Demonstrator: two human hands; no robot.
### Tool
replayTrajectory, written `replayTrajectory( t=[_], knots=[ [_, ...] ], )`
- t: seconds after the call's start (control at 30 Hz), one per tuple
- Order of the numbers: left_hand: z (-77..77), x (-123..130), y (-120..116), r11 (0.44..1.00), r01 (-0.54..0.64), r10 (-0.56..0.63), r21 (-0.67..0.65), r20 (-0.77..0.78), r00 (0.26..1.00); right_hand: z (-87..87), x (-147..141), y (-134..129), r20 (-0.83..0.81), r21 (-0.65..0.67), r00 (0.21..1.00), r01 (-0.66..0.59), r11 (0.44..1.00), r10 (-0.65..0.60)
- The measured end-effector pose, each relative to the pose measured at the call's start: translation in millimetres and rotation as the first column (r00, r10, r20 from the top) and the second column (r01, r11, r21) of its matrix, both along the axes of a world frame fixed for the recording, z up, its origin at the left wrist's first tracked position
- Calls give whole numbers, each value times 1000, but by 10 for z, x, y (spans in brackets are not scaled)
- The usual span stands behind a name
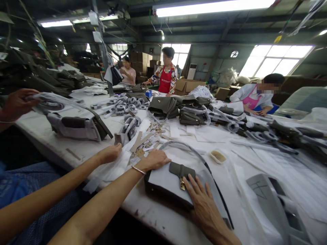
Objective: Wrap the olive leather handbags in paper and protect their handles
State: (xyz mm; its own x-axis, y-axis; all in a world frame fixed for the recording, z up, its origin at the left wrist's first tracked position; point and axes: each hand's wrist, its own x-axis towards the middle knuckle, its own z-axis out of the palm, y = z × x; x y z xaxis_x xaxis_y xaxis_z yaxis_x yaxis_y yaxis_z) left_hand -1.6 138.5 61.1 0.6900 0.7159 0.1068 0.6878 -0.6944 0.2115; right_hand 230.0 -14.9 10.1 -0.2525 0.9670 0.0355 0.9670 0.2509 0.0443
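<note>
Gap R of strap (pixel 208 167), sm. dish (pixel 218 157) blocking far end.

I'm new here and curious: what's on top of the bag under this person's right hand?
On the bag are a dark flap and a gold clasp. The right hand lies over its right side; whatever that covers cannot be seen.

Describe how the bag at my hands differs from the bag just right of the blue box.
The near bag has white sheeting over its front; the far bag looks uncovered. Your right hand rests on the near bag; none touches the far bag. Both look grey-green.
</note>
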Motion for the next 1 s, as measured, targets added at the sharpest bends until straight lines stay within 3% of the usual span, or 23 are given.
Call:
replayTrajectory(
  t=[0.1,0.2,0.3,0.37,0.53,0.7,0.77,0.83,0.93,1.0],
  knots=[
    [-24,-54,49,1000,-5,4,-27,-40,999,125,-46,19,-9,-68,999,33,997,-33],
    [105,-20,-30,999,-31,29,-31,-55,998,250,-73,33,-18,-136,998,53,989,-56],
    [271,38,-238,1000,-15,15,12,-19,1000,295,-88,29,-38,-158,997,60,986,-67],
    [309,62,-449,997,60,-60,53,7,998,275,-100,18,-60,-128,996,60,990,-68],
    [157,20,-920,983,175,-170,48,-93,981,271,-133,12,-36,-33,998,51,998,-52],
    [118,-70,-1034,967,213,-200,139,-100,975,450,-15,73,2,-30,996,-85,996,85],
    [7,-93,-1044,959,194,-178,208,-92,980,462,80,107,15,-4,983,-184,983,184],
    [-210,-99,-1042,938,142,-137,317,-39,990,401,175,143,37,18,963,-268,963,267],
    [-544,-77,-1028,885,45,-87,464,70,994,196,290,191,85,103,941,-336,936,328],
    [-624,-49,-1032,857,0,-65,516,107,992,26,341,215,111,198,932,-360,912,344]
  ],
)
